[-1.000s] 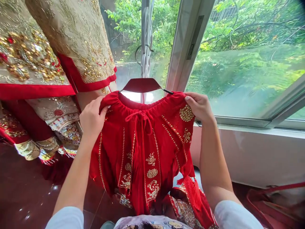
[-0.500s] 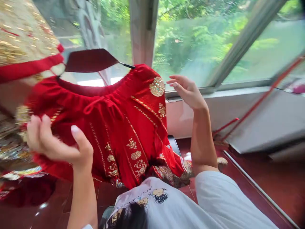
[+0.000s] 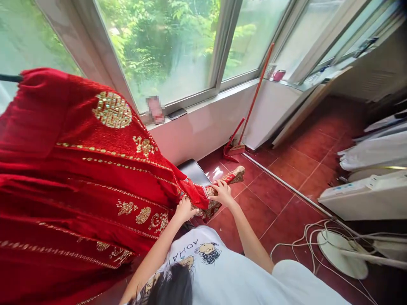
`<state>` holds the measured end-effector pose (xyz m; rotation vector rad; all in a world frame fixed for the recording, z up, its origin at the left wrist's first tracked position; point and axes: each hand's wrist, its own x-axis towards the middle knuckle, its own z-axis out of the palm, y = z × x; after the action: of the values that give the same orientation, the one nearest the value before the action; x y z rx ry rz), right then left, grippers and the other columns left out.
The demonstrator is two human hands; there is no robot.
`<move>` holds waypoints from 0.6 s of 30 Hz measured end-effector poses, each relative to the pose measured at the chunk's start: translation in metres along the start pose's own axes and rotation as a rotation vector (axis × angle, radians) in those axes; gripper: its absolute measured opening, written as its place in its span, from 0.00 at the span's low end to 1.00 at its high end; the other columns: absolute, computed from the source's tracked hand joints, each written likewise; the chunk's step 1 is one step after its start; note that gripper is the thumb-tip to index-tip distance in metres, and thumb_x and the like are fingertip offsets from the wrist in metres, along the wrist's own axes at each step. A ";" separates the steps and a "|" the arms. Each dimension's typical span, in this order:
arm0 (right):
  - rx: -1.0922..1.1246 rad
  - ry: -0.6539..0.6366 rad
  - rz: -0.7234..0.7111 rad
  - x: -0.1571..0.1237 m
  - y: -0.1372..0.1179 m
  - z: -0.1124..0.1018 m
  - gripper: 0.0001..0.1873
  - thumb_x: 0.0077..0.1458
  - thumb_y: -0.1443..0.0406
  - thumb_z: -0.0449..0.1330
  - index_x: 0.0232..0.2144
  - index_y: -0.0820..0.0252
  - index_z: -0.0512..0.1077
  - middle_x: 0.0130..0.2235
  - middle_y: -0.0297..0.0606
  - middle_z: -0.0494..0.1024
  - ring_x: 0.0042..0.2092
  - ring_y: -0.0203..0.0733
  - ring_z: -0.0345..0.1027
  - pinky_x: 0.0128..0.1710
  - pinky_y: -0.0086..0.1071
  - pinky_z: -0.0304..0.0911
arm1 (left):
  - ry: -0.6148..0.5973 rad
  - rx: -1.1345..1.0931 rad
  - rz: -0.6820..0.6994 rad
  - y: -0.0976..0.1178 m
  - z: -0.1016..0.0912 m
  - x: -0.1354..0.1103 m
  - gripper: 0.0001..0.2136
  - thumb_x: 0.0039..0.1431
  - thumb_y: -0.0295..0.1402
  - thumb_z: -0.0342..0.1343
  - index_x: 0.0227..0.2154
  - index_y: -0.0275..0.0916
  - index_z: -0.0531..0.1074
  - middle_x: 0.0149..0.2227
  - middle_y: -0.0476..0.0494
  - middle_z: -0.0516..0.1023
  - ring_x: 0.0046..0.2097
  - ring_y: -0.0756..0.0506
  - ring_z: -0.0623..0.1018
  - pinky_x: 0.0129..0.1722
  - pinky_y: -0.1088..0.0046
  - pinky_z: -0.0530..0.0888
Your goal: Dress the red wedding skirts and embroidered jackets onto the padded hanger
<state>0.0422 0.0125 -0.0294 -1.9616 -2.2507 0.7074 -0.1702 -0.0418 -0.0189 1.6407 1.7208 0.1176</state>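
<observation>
A red skirt (image 3: 79, 182) with gold embroidery and bead lines hangs at the left from a dark hanger (image 3: 9, 78). Low in front of my body, a bunched red-and-gold garment (image 3: 203, 195) lies by a black chair (image 3: 194, 171). My left hand (image 3: 185, 209) is closed on its near end, thumb and fingers on the cloth. Farther right, my right hand (image 3: 223, 194) has its fingers over the same garment and the thumb on the near side. Whether this garment joins the hanging skirt I cannot tell.
Windows line the far wall, with a phone (image 3: 177, 114) on the sill (image 3: 203, 103). A red-handled broom (image 3: 257, 93) and a dustpan (image 3: 232, 146) lean there. White cables (image 3: 307, 237) tangle around a round white base (image 3: 341, 254). White clothes (image 3: 375, 148) hang at the right.
My view has turned right. Both hands, raised and apart beside the hanging skirt before, have come down and together onto the bunched garment.
</observation>
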 end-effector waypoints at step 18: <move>0.067 -0.269 -0.214 0.043 0.050 -0.031 0.24 0.47 0.61 0.66 0.49 0.49 0.76 0.57 0.42 0.73 0.60 0.60 0.58 0.56 0.56 0.50 | 0.310 -1.151 -0.138 -0.022 0.008 0.015 0.17 0.57 0.45 0.55 0.39 0.35 0.74 0.41 0.40 0.79 0.41 0.44 0.78 0.43 0.64 0.75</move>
<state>0.0917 0.0661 -0.0316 -1.6474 -2.4991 1.0562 -0.1823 -0.0356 -0.0433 0.6525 1.4739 1.1106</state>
